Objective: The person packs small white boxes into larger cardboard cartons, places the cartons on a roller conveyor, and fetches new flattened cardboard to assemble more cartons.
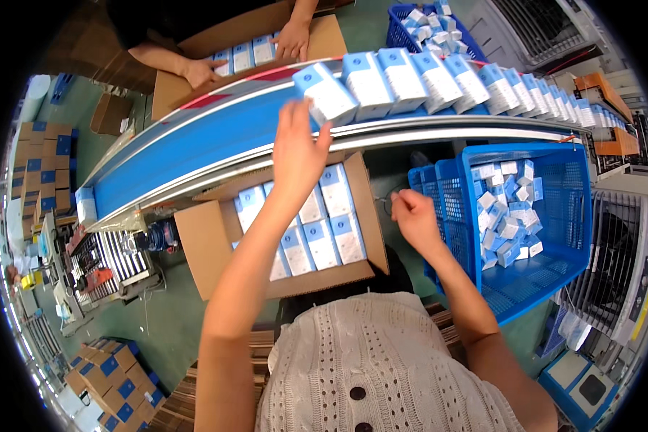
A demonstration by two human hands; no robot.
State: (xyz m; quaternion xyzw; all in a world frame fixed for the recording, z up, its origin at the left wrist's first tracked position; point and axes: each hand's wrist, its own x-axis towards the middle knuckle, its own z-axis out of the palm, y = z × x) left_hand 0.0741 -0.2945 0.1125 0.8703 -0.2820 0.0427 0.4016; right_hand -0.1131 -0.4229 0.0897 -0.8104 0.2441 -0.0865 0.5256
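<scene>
My left hand (pixel 299 144) reaches over the open carton to the conveyor, fingers apart. Its fingertips are at the near left side of the leading blue-and-white box (pixel 327 95), which leans out of line with the others; whether they touch is unclear. Behind that box, several like it (pixel 403 81) stand in a row running right along the blue belt (pixel 194 144). Below my left forearm, the brown carton (pixel 320 282) holds rows of upright blue-and-white boxes (pixel 320 243), partly covered by the arm. My right hand (pixel 415 218) hangs just right of the carton, fingers curled, with nothing visible in them.
A blue plastic crate (pixel 536 284) with small blue-and-white boxes stands at my right. Across the belt, another person's hands (pixel 294 39) work at a second carton (pixel 327 36). A blue basket (pixel 435 32) sits beyond the belt. Stacked cartons (pixel 119 381) stand lower left.
</scene>
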